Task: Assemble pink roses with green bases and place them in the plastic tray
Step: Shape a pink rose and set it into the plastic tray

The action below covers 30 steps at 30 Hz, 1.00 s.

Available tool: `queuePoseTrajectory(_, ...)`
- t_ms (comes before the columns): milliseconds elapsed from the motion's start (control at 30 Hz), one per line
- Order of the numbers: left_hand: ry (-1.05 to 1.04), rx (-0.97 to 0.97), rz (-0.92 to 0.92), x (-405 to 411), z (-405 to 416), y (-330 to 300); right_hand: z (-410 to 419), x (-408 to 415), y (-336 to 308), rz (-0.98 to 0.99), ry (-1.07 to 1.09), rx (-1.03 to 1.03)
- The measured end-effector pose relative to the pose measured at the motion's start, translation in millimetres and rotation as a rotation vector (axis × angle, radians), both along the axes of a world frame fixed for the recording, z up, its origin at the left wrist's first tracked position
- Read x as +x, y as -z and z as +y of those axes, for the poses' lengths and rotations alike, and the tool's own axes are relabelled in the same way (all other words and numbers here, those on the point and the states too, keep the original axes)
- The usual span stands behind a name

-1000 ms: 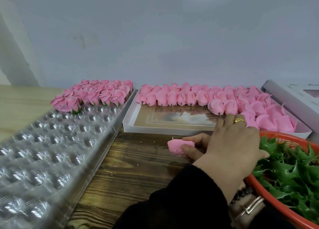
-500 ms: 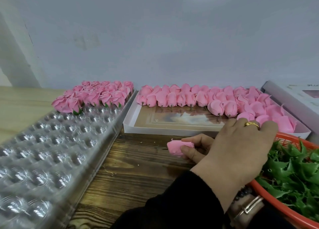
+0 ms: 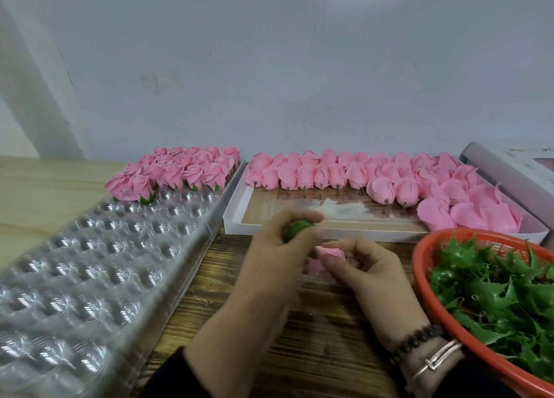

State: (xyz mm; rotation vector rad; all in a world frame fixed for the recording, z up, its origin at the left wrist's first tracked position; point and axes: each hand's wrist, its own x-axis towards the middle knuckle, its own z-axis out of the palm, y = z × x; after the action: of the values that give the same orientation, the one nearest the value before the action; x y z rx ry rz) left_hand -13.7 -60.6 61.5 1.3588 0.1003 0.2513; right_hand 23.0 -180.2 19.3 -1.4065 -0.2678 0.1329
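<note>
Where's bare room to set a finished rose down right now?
Free: the plastic tray's near cups, below the finished roses; the wood strip between tray and left hand. Crowded: the white box's far and right sides with pink buds; the red basket.

The left hand (image 3: 281, 241), earlier reaching over the red basket (image 3: 425, 265), now holds a green base (image 3: 295, 228) beside the right hand (image 3: 364, 265), which pinches the pink rose (image 3: 328, 252).

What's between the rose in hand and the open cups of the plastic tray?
Nothing visible. The right hand pinches the pink rose, the left hand grips a green base, and only bare wooden table lies between them and the plastic tray to their left.
</note>
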Motion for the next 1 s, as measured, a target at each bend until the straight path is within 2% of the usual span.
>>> queuePoseTrajectory(100,-0.099,-0.254,0.144,-2.4,19.9,13.3,0.9,1.8,4.0,-0.030,0.051,0.012)
queuePoseTrajectory(233,-0.166,-0.448,0.233,4.0,25.6,27.3,1.0,1.0,2.8,-0.060,0.066,0.002)
queuePoseTrajectory(433,-0.114,-0.497,0.181,14.8,32.8,37.3,2.7,-4.4,-2.0,-0.222,0.185,0.004)
queuePoseTrajectory(633,-0.028,-0.508,0.139,16.2,28.1,44.9,10.4,-15.7,-1.9,-0.450,0.182,-0.135)
queuePoseTrajectory(833,0.034,-0.441,0.101,13.4,24.0,45.2,10.6,-12.6,1.7,-0.477,0.168,-0.214)
queuePoseTrajectory(1000,0.085,-0.379,0.071,11.6,19.6,45.4,11.0,-11.7,1.9,-0.574,0.186,-0.307)
